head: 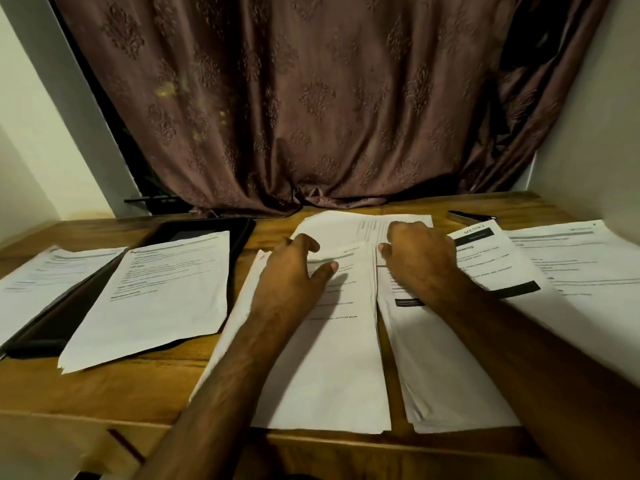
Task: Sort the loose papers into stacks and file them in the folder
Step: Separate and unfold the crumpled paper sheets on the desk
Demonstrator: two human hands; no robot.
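Observation:
Printed white papers cover a wooden desk [149, 382]. My left hand [294, 268] rests palm down on the middle stack [329, 358], fingers curled at a sheet's top edge. My right hand [415, 254] lies on the neighbouring stack [446, 375], fingers bent over a loose sheet [346, 226] behind. A black-banded "Section" page [491, 261] pokes out right of that hand. The open black folder [194, 233] lies at the left, with one stack [159, 292] on it and another sheet [45, 278] on its left flap.
More papers [581, 261] spread at the far right. A dark pen [467, 216] lies near the back edge. A brown patterned curtain [311, 105] hangs behind the desk, with walls on both sides. The middle stacks reach the desk's front edge.

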